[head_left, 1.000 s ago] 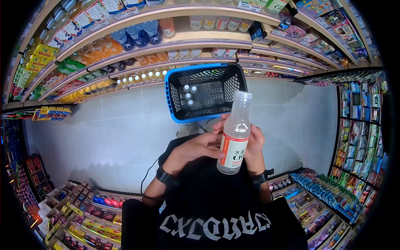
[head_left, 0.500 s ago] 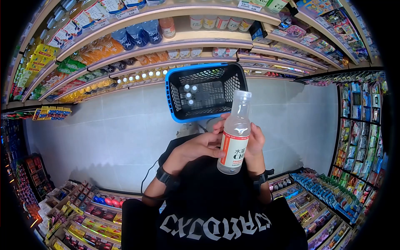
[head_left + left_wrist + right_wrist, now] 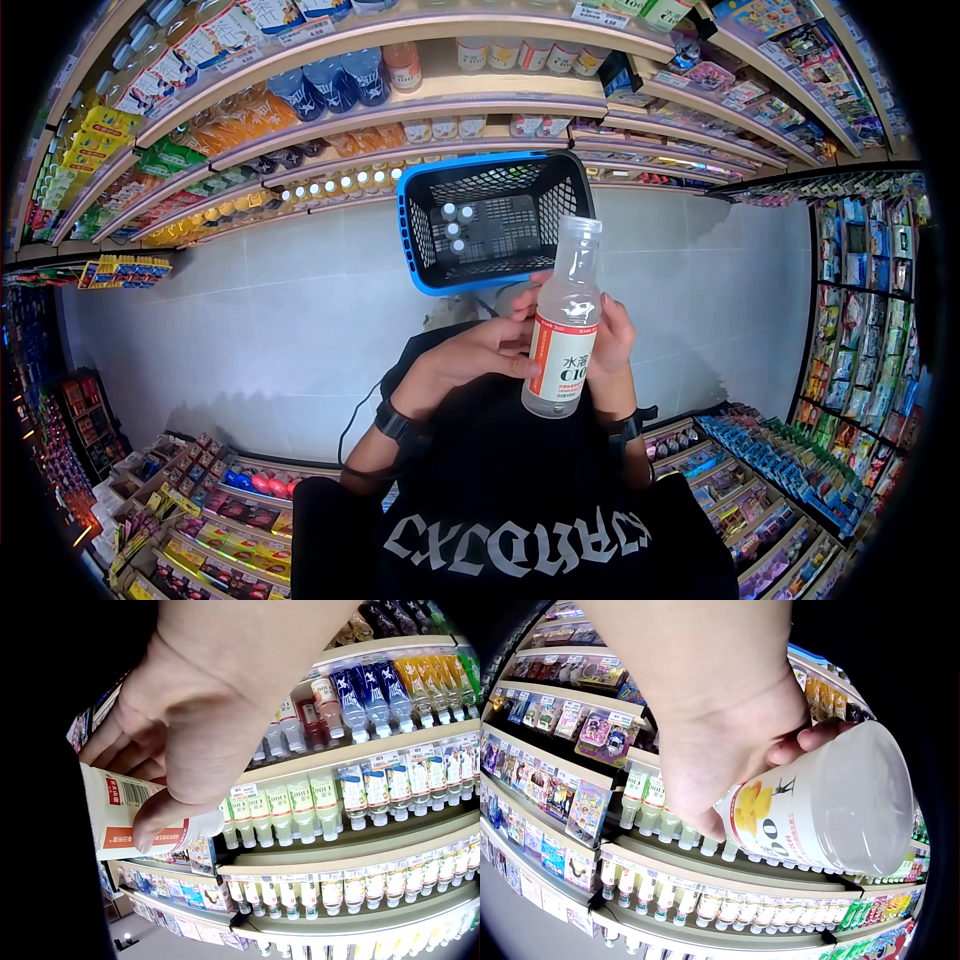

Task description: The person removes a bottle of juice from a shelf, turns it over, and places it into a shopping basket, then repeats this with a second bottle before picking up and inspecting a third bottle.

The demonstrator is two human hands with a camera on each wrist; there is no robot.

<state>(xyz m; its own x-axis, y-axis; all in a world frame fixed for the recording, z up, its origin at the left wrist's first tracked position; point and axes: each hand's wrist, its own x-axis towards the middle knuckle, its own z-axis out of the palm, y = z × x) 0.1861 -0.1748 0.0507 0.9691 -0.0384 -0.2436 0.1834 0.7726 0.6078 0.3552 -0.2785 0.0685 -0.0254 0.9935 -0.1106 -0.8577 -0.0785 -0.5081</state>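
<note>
Both hands hold one bottle of cloudy drink (image 3: 562, 345), tilted with its clear cap end away from the body and its red-and-cream label facing up in the head view. My left hand (image 3: 475, 352) grips it from the left, the thumb lying on the label; in the left wrist view the thumb crosses the label's orange band. My right hand (image 3: 612, 345) grips the right side, largely behind the bottle. In the right wrist view the bottle's base (image 3: 870, 799) points toward the camera, and yellow fruit shows on the label near the fingers.
Beyond the hands, a black shopping basket with a blue rim (image 3: 408, 240) stands on the grey floor (image 3: 300, 290). Several white-capped bottles (image 3: 453, 230) stand inside it. Drink shelves (image 3: 500, 92) run along the front, and packaged goods (image 3: 865, 300) fill racks on the right.
The bottle's cap end has shifted very slightly left. Both hands keep their grip in nearly the same place, and the basket has not moved.
</note>
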